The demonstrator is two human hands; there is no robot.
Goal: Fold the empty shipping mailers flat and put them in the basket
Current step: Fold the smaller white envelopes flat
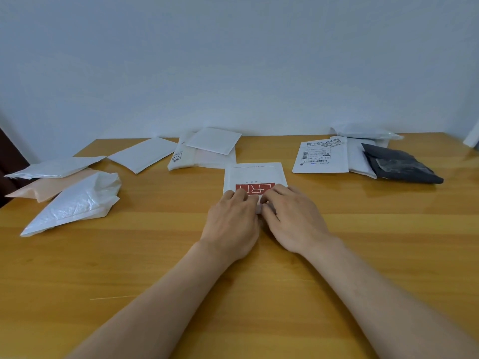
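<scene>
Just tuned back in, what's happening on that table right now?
A person's left hand and right hand grip the near edge of a white mailer with a red patch, mid-table, apparently starting a fold. Other mailers lie loose around it: a crumpled white one on the left, a labelled one and a black one on the right. No basket is in view.
</scene>
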